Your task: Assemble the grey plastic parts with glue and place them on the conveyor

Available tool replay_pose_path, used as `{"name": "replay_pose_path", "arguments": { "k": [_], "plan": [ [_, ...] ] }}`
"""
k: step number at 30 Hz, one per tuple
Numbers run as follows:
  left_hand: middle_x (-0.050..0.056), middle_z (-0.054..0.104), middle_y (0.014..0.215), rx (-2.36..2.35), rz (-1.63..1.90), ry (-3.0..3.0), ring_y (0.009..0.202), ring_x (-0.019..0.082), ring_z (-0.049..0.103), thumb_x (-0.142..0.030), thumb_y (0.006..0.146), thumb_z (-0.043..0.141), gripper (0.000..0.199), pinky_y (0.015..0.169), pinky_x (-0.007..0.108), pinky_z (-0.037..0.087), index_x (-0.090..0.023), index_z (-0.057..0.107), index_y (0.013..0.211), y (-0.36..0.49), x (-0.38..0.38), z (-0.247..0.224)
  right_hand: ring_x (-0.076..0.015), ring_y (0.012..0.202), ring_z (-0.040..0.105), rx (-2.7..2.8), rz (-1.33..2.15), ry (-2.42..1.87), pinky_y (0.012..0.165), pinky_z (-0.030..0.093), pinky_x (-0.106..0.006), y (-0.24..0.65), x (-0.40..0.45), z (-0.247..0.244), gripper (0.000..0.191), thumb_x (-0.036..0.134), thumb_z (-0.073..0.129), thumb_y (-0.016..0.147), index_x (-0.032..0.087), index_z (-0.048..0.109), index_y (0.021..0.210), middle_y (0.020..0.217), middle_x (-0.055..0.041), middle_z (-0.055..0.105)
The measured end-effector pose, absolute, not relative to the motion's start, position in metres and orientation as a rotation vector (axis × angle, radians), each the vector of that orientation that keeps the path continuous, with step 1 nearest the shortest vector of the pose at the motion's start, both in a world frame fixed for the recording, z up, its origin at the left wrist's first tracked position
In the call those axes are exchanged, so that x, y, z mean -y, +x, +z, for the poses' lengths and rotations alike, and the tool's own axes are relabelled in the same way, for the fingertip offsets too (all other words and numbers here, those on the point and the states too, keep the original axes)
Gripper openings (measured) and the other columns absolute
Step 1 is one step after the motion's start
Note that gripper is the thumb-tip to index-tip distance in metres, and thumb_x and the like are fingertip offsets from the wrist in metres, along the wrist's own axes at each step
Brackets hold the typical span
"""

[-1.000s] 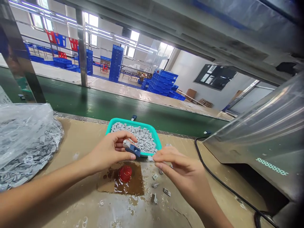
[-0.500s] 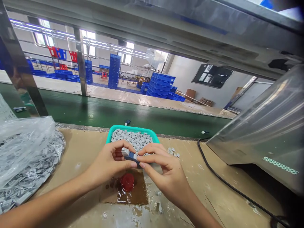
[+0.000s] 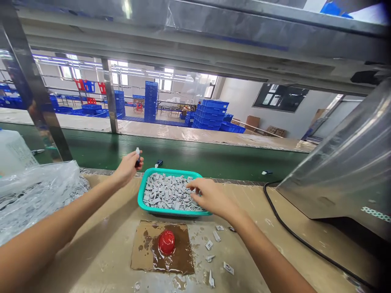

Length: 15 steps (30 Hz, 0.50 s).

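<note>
The small grey plastic pieces (image 3: 168, 193) lie heaped in a teal plastic basket (image 3: 171, 213). The right hand (image 3: 210, 196) sits over the basket's right side, its fingers (image 3: 195, 185) half curled with their tips down on the heap, and no piece is clearly gripped. The left hand (image 3: 126, 170) is raised beyond the basket's far left corner, over a green conveyor belt (image 3: 183, 156), with thumb and fingers closed on a small dark part with a white tip (image 3: 137, 156). A blue part (image 3: 158, 163) lies on the belt just beyond the basket. Nearer, on the cardboard-covered bench (image 3: 100, 228), loose grey pieces (image 3: 214, 244) are scattered beside a red domed cap (image 3: 166, 242), which stands on a wet brown cardboard patch (image 3: 143, 260). A plastic bag of grey pieces (image 3: 39, 199) lies to the left.
</note>
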<state>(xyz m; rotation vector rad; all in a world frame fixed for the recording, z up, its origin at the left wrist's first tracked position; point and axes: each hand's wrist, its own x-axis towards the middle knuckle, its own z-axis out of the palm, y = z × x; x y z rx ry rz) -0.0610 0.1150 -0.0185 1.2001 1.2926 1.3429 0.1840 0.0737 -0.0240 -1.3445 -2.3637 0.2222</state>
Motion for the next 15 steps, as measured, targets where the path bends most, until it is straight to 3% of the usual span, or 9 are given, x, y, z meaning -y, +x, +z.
{"name": "replay_pose_path", "arguments": {
  "k": [2, 5, 10, 12, 15],
  "plan": [
    [0.0, 0.047, 0.071, -1.481, 1.308, 1.339, 0.061, 0.01, 0.048, -0.018, 0.085, 0.034, 0.021, 0.059, 0.023, 0.039, -0.014, 0.045, 0.102, -0.081, -0.144, -0.029, -0.0178, 0.067, 0.058, 2.429, 0.238, -1.365, 0.06, 0.044, -0.027, 0.185, -0.072, -0.032, 0.015, 0.007, 0.059, 0.063, 0.017, 0.067, 0.07, 0.071, -0.0051, 0.065],
    [0.006, 0.055, 0.092, -1.704, 1.132, 1.569, 0.086, 0.018, 0.053, -0.027, 0.081, 0.049, 0.025, 0.078, 0.036, 0.041, -0.012, 0.051, 0.101, -0.104, -0.172, -0.046, -0.0168, 0.062, 0.057, 2.456, 0.229, -1.418, 0.057, 0.042, -0.025, 0.182, -0.066, -0.04, 0.017, 0.002, 0.058, 0.062, 0.017, 0.064, 0.056, 0.059, -0.0047, 0.061],
    [0.014, 0.035, 0.132, -1.899, 0.892, 1.848, 0.122, 0.029, 0.029, -0.037, 0.081, 0.049, 0.046, 0.099, 0.053, 0.021, -0.013, 0.043, 0.12, -0.1, -0.195, -0.066, -0.0169, 0.058, 0.056, 2.454, 0.239, -1.491, 0.053, 0.039, -0.026, 0.178, -0.066, -0.038, 0.024, -0.005, 0.054, 0.058, 0.016, 0.064, 0.055, 0.057, -0.0052, 0.061],
    [0.012, 0.034, 0.133, -1.852, 0.823, 1.929, 0.123, 0.028, 0.029, -0.038, 0.081, 0.049, 0.046, 0.099, 0.053, 0.022, -0.015, 0.043, 0.121, -0.087, -0.204, -0.068, -0.0173, 0.063, 0.058, 2.448, 0.254, -1.509, 0.055, 0.041, -0.025, 0.179, -0.068, -0.035, 0.025, -0.005, 0.055, 0.057, 0.016, 0.067, 0.062, 0.065, -0.0057, 0.065],
    [0.01, 0.05, 0.118, -1.714, 0.764, 1.947, 0.109, 0.023, 0.046, -0.035, 0.081, 0.049, 0.035, 0.093, 0.046, 0.034, -0.015, 0.051, 0.11, -0.073, -0.214, -0.068, -0.016, 0.065, 0.059, 2.44, 0.287, -1.535, 0.057, 0.043, -0.024, 0.183, -0.068, -0.03, 0.024, -0.003, 0.058, 0.059, 0.016, 0.069, 0.068, 0.07, -0.0057, 0.066]
  ]
}}
